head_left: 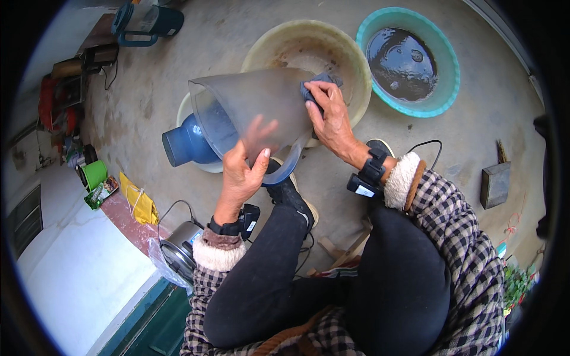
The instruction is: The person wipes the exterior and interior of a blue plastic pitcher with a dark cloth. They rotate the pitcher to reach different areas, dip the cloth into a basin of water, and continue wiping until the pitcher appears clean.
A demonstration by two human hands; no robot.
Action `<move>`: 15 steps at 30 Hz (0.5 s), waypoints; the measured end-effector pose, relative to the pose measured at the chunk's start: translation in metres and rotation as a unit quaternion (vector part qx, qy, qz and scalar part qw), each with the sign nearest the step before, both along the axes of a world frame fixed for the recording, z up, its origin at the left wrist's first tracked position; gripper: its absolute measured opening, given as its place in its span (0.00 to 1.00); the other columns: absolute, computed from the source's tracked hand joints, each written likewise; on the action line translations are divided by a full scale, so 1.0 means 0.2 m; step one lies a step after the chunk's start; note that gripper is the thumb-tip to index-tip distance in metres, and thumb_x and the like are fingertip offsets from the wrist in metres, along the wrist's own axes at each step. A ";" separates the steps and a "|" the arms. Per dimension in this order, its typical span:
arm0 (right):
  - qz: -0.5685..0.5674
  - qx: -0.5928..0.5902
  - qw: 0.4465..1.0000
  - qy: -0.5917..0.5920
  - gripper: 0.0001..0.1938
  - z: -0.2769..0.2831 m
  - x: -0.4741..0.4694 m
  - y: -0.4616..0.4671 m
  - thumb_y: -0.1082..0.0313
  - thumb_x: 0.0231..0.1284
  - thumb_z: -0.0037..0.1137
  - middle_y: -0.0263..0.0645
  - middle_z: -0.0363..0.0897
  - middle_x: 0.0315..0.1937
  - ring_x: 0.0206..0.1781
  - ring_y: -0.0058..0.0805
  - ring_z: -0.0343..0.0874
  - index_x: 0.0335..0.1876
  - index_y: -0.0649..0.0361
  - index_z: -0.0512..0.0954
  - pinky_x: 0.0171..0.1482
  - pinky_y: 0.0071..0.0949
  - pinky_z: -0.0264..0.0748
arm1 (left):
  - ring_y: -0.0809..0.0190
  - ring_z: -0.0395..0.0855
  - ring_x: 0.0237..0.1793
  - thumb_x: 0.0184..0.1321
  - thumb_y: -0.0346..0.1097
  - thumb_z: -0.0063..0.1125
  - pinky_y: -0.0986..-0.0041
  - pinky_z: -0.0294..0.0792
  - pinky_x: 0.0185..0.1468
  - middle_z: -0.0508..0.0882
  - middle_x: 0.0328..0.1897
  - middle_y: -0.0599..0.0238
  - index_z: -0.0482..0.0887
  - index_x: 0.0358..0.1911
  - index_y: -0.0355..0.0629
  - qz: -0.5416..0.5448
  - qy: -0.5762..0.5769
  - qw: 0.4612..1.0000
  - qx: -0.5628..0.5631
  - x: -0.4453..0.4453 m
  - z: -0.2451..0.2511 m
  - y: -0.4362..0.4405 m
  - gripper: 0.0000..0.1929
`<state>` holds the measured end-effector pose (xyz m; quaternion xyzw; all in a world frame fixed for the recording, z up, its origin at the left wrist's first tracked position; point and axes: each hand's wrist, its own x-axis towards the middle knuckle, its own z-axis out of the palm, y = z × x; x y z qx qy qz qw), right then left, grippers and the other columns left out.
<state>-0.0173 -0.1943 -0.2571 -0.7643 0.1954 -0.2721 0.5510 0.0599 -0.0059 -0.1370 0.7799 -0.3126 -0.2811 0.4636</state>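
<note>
My left hand grips a large translucent plastic jug near its handle, with some fingers seen through its wall. The jug lies tilted on its side, wide rim to the left, above a cream basin. My right hand presses a dark blue-grey cloth against the jug's right end. Behind the jug's rim, a blue plastic piece with a short round neck rests in a pale bowl, partly hidden.
A turquoise basin of dark water stands at the right. A metal dustpan lies farther right. Another blue jug is at the upper left. A metal kettle and yellow bag lie left of my legs.
</note>
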 end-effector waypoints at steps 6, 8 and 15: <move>0.210 -0.061 0.958 -0.186 0.27 0.19 -0.09 0.12 0.83 0.53 0.61 0.50 0.71 0.58 0.55 0.50 0.74 0.63 0.63 0.75 0.58 0.42 0.73 | 0.56 0.88 0.53 0.64 0.17 0.48 0.69 0.80 0.58 0.78 0.69 0.48 0.64 0.71 0.36 0.141 0.129 0.982 -0.001 0.05 0.10 -0.05 0.29; 0.181 -0.049 0.961 -0.203 0.29 0.22 -0.05 0.19 0.84 0.51 0.61 0.50 0.70 0.61 0.54 0.50 0.73 0.63 0.62 0.75 0.57 0.41 0.74 | 0.59 0.89 0.49 0.67 0.20 0.51 0.70 0.81 0.54 0.80 0.66 0.49 0.66 0.70 0.36 0.155 0.068 0.986 0.005 0.05 0.08 -0.08 0.27; 0.029 -0.034 0.999 0.012 0.22 -0.01 0.14 -0.05 0.81 0.58 0.54 0.46 0.73 0.58 0.57 0.51 0.71 0.60 0.58 0.78 0.62 0.43 0.71 | 0.65 0.88 0.46 0.73 0.26 0.55 0.76 0.81 0.47 0.86 0.57 0.54 0.68 0.72 0.41 0.154 0.091 0.983 -0.029 -0.02 0.06 -0.09 0.25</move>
